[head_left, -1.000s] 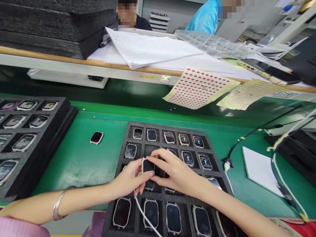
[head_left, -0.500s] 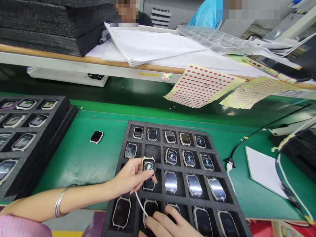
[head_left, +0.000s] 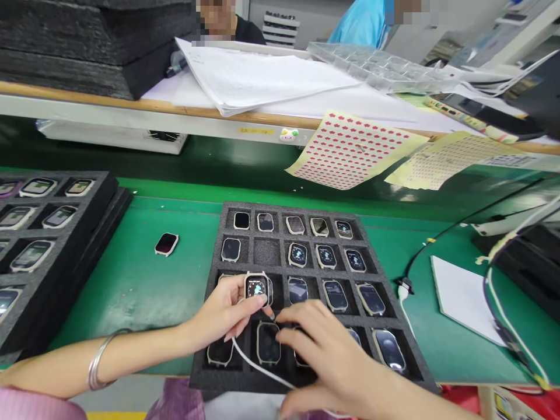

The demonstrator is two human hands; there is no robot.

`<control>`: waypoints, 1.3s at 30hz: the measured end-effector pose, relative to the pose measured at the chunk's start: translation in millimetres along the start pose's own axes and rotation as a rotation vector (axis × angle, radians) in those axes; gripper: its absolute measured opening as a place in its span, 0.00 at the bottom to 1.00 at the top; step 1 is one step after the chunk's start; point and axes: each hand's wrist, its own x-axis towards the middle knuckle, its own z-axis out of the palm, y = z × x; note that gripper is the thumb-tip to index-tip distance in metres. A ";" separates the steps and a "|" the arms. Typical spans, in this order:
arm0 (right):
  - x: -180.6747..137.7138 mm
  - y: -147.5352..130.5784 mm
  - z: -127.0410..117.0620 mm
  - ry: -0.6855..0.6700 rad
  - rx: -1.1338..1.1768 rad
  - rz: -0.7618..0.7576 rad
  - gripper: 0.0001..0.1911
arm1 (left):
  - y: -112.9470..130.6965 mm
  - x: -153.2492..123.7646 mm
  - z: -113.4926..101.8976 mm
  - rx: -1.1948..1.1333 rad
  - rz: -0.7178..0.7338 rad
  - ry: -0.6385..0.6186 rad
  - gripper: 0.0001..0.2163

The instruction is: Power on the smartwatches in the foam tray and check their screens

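Note:
My left hand (head_left: 236, 309) grips a smartwatch (head_left: 256, 283) with a lit dial, its thumb on the lower screen. A white cable (head_left: 256, 364) runs from under that hand toward the lower right. Over the front rows of a black foam tray (head_left: 227, 378), my right hand (head_left: 328, 350) is spread with curved fingers, nearest the bottom-row watch (head_left: 268, 343); I see nothing held in it. Smartwatches fill most visible pockets, several with lit dials. One pocket (head_left: 266, 252) in the second row is bare. My hands hide parts of the lower rows.
Left of the tray lies a loose smartwatch (head_left: 167, 244) on the green table. Another foam tray (head_left: 94, 213) of watches stands farther left. White paper (head_left: 464, 297) and cables (head_left: 415, 256) are at right. Sticker sheets (head_left: 354, 151) hang from the shelf; two people are behind it.
My right hand has risen from the tray's front edge and moved up and right, its fingers spreading. The tray shows farther up in view. My left hand still holds the watch.

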 end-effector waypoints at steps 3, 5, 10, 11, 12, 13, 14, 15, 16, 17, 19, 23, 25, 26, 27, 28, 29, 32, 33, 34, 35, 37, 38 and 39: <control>23.0 14.0 -9.9 0.071 0.097 0.080 0.28 | -2.2 0.7 0.5 0.006 -0.009 -0.009 0.13; 36.2 20.2 -8.9 0.091 0.105 0.076 0.32 | -4.3 1.8 0.2 0.010 -0.015 -0.006 0.14; 54.6 24.5 -3.0 0.048 0.099 0.034 0.20 | -9.1 6.0 -1.7 0.037 -0.004 0.006 0.13; 56.9 26.6 -4.8 0.038 0.140 0.030 0.18 | -9.5 6.5 -2.0 0.043 0.028 0.019 0.13; 59.2 30.1 -7.5 0.028 0.201 0.026 0.18 | -9.5 6.7 -2.2 0.043 0.058 0.029 0.13; 61.8 35.3 -10.7 0.019 0.272 0.025 0.19 | -9.3 6.6 -2.5 0.037 0.074 0.027 0.14; 64.4 42.0 -13.6 0.018 0.334 0.034 0.20 | -8.9 6.1 -2.7 0.027 0.069 0.007 0.16; 67.0 50.0 -15.7 0.030 0.372 0.052 0.20 | -8.4 5.3 -2.9 0.015 0.042 -0.030 0.18; 69.4 58.6 -16.6 0.053 0.377 0.078 0.20 | -7.8 4.3 -2.9 0.006 0.006 -0.072 0.20; 71.4 67.1 -16.2 0.077 0.351 0.109 0.19 | -7.2 3.0 -2.8 0.000 -0.019 -0.103 0.19; 73.7 81.0 -12.2 0.089 0.236 0.143 0.18 | -6.4 -0.1 -2.3 -0.005 -0.027 -0.125 0.16; 76.6 84.9 -5.6 0.014 0.020 0.119 0.22 | -6.7 -8.3 -2.6 -0.002 -0.073 -0.131 0.10; 83.9 77.3 -6.4 0.027 -0.025 0.090 0.23 | -7.8 -13.0 -4.8 -0.008 -0.111 -0.131 0.10; 90.2 72.6 -6.9 0.024 -0.037 0.067 0.22 | -8.6 -15.1 -6.1 -0.019 -0.119 -0.125 0.10; 98.2 67.9 -7.0 0.004 -0.056 0.042 0.19 | -9.3 -16.9 -7.3 -0.030 -0.127 -0.117 0.11; 107.5 63.4 -6.5 -0.041 -0.091 0.019 0.17 | -9.9 -18.3 -8.3 -0.044 -0.130 -0.107 0.11; 117.7 59.0 -5.2 -0.104 -0.137 -0.001 0.16 | -10.3 -19.2 -9.0 -0.060 -0.130 -0.096 0.11; 147.0 47.0 0.8 -0.273 -0.286 -0.027 0.12 | -9.8 -19.6 -9.2 -0.099 -0.123 -0.064 0.11; 154.7 43.2 2.6 -0.304 -0.315 -0.029 0.10 | -9.2 -19.4 -9.0 -0.110 -0.118 -0.051 0.11; 160.8 39.4 4.0 -0.321 -0.330 -0.031 0.08 | -8.4 -19.3 -8.8 -0.121 -0.107 -0.033 0.12; 165.4 36.0 4.8 -0.332 -0.339 -0.034 0.07 | -7.6 -19.3 -8.9 -0.134 -0.091 -0.011 0.12; 170.5 30.8 4.9 -0.353 -0.359 -0.046 0.04 | -6.7 -19.9 -9.8 -0.163 -0.054 0.021 0.13; 171.4 29.7 4.3 -0.359 -0.365 -0.054 0.03 | -6.7 -20.6 -10.6 -0.175 -0.041 0.023 0.13; 171.5 29.8 3.5 -0.361 -0.369 -0.063 0.02 | -7.2 -21.5 -11.5 -0.181 -0.032 0.015 0.13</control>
